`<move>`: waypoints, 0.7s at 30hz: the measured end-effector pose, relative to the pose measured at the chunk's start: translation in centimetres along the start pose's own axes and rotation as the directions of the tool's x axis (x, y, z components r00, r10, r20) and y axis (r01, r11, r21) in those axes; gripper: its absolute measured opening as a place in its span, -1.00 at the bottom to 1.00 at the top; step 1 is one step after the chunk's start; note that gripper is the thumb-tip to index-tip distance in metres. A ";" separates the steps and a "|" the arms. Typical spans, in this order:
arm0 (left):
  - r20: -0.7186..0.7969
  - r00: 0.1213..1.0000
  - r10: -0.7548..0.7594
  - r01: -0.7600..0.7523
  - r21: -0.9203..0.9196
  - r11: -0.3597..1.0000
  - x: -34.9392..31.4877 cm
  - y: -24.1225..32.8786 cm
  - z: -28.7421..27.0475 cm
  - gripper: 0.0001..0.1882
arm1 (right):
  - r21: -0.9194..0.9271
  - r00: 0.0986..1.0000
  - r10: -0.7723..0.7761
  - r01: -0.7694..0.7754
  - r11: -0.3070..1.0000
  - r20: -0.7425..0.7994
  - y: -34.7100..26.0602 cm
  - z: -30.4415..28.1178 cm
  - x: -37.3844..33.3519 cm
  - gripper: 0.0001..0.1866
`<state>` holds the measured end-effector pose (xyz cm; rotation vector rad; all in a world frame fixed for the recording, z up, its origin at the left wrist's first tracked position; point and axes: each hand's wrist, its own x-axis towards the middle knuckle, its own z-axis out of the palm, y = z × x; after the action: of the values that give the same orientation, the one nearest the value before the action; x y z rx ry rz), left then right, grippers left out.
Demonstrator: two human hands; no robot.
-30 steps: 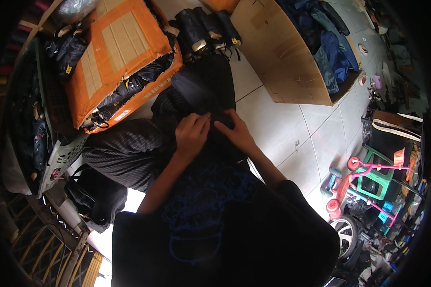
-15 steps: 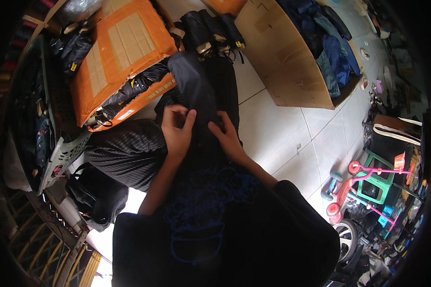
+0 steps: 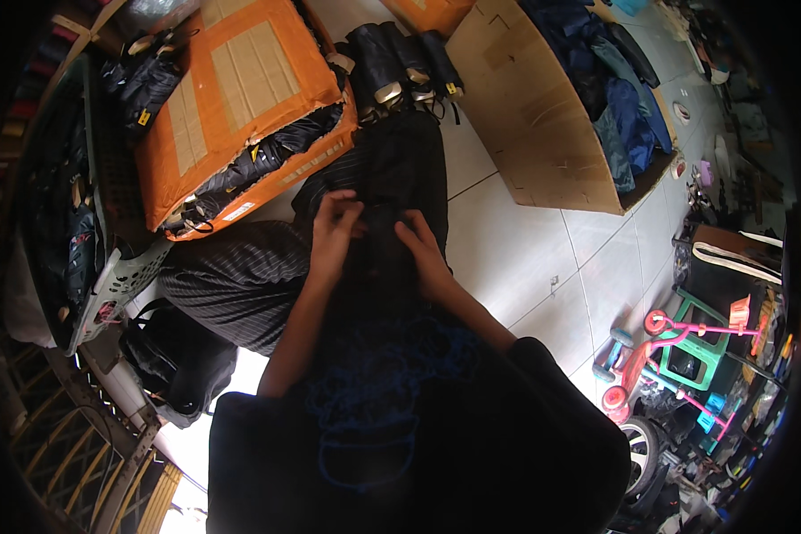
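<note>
Between my two hands, over my lap, is a dark cloth sleeve (image 3: 384, 233), hard to make out against my black clothes. My left hand (image 3: 331, 236) is closed at its left side, with the fingers curled and the thumb bent in. On the other side my right hand (image 3: 425, 254) grips the edge, its thumb on top and the other fingers mostly hidden. Beyond my knees lie several black folded umbrellas (image 3: 387, 64) with pale handle ends. More black folded umbrellas (image 3: 271, 156) show in the open side of an orange-taped carton (image 3: 227, 84).
A plastic basket (image 3: 125, 287) stands at the left, with a black bag (image 3: 182, 365) near it. At the far right a cardboard box (image 3: 529, 111) holds blue and dark cloth. A pink scooter (image 3: 636, 365) and a green stool (image 3: 710, 360) stand on the right.
The sleeve's far end, which stretched out beyond my hands, has come down toward my lap and no longer shows there. My left fingers have curled further. The view has shifted slightly.
</note>
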<state>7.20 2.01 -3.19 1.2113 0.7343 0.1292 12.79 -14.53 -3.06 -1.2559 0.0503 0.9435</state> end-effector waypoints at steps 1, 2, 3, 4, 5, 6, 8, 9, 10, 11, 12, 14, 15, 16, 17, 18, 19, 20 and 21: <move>0.059 0.993 -0.098 0.097 0.014 0.995 0.2 -0.1 -0.2 -0.64 | 0.118 0.998 0.055 -0.056 0.991 0.015 -0.6 0.0 -0.3 -0.65; 0.117 0.974 -0.195 0.193 0.033 0.981 0.3 -0.2 -0.3 -0.63 | 0.233 0.994 0.108 -0.113 0.966 0.036 -1.0 -0.1 -0.5 -0.65; 0.126 0.967 -0.222 0.221 0.022 0.975 0.5 -0.3 0.2 -0.56 | 0.230 0.992 0.120 -0.128 0.965 0.049 -1.1 -0.6 -0.6 -0.65; 0.138 0.967 -0.215 0.212 0.039 0.977 0.9 -0.4 0.4 -0.55 | 0.228 0.989 0.132 -0.143 0.963 0.061 -1.1 -1.1 -0.7 -0.64; 0.150 0.966 -0.209 0.202 0.056 0.978 1.3 -0.3 0.6 -0.54 | 0.225 0.987 0.144 -0.157 0.961 0.073 -1.1 -1.6 -0.7 -0.63; 0.165 0.965 -0.202 0.192 0.071 0.979 1.7 -0.2 0.9 -0.52 | 0.200 0.985 0.150 -0.165 0.966 0.086 -0.9 -2.1 -0.6 -0.63; 0.173 0.947 -0.270 0.237 0.190 0.953 2.3 0.4 1.9 -0.54 | 0.149 0.980 0.164 -0.179 0.972 0.111 -0.4 -2.9 -0.5 -0.62; 0.172 0.938 -0.302 0.255 0.250 0.934 2.7 0.7 2.2 -0.54 | 0.096 0.980 0.170 -0.180 0.979 0.098 -0.5 -2.8 -0.5 -0.61; 0.164 0.937 -0.309 0.257 0.278 0.926 3.2 0.6 2.3 -0.56 | 0.043 0.981 0.177 -0.181 0.983 0.085 -0.7 -2.8 -0.6 -0.60; 0.156 0.936 -0.316 0.259 0.306 0.916 3.6 0.3 2.3 -0.57 | -0.010 0.981 0.182 -0.182 0.983 0.071 -0.8 -2.7 -0.6 -0.58; 0.148 0.935 -0.324 0.261 0.334 0.906 4.0 0.0 2.3 -0.58 | -0.117 0.993 0.108 -0.102 0.988 0.046 -0.4 -2.9 -0.4 -0.57; 0.145 0.943 -0.300 0.229 0.373 0.899 5.0 -0.3 2.1 -0.60 | -0.330 0.999 -0.047 0.051 0.943 0.020 0.9 -3.5 0.3 -0.55; 0.143 0.946 -0.289 0.214 0.393 0.894 5.2 -0.3 2.1 -0.61 | -0.332 0.998 -0.062 0.058 0.941 0.001 1.4 -3.7 0.6 -0.55; 0.136 0.948 -0.288 0.221 0.369 0.903 5.1 -0.3 2.1 -0.62 | -0.334 0.997 -0.076 0.066 0.940 -0.018 1.7 -3.9 0.8 -0.54; 0.128 0.950 -0.286 0.228 0.344 0.911 5.0 -0.3 2.2 -0.63 | -0.325 0.997 -0.078 0.065 0.944 -0.029 2.0 -4.2 0.9 -0.53; 0.120 0.952 -0.283 0.233 0.318 0.919 4.9 -0.3 2.2 -0.64 | -0.316 0.996 -0.081 0.064 0.947 -0.039 1.7 -3.9 0.9 -0.52; 0.122 0.948 -0.293 0.242 0.322 0.915 4.8 -0.1 2.2 -0.64 | -0.295 0.997 -0.070 0.055 0.954 -0.040 1.4 -3.8 0.8 -0.51; 0.123 0.945 -0.304 0.250 0.327 0.911 4.8 0.0 2.2 -0.64 | -0.275 0.997 -0.060 0.046 0.960 -0.041 0.9 -3.5 0.6 -0.51; 0.125 0.941 -0.316 0.260 0.331 0.907 4.7 0.2 2.3 -0.64 | -0.378 0.997 -0.071 0.053 0.924 -0.034 0.3 -3.2 0.4 -0.50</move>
<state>12.14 2.41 -4.72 1.3757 0.7888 -0.3502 14.24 -16.88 -4.67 -1.6258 -0.1406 0.8941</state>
